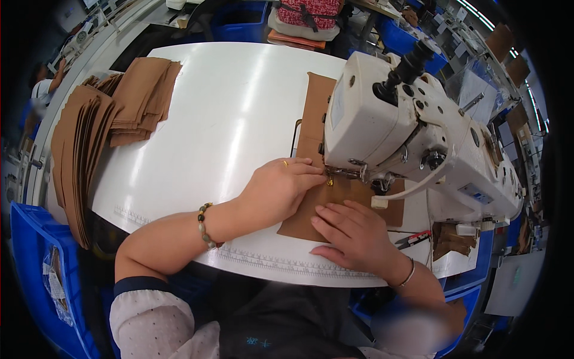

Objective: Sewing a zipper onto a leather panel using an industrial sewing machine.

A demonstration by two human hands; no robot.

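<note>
A brown sheet (318,107) lies on the white table (209,119), partly under a white sewing machine (382,119) at the right. My left hand (280,188), a beaded bracelet at its wrist, rests on the sheet just left of the needle area (330,178), its bent fingers pressed together at the sheet; their undersides are hidden. Below the needle area, my right hand (353,236) lies palm down on the same sheet with fingers stretched out and thumb apart. Small snips (412,238) with red on a handle lie right of my right hand.
Stacks of brown pieces (84,155) sit at the left, more (451,242) at lower right. Blue bins flank the table (45,263) and stand behind it (236,24), near red patterned bundles (305,15). Another person (43,90) is at the far left. The table's front edge curves below my arms.
</note>
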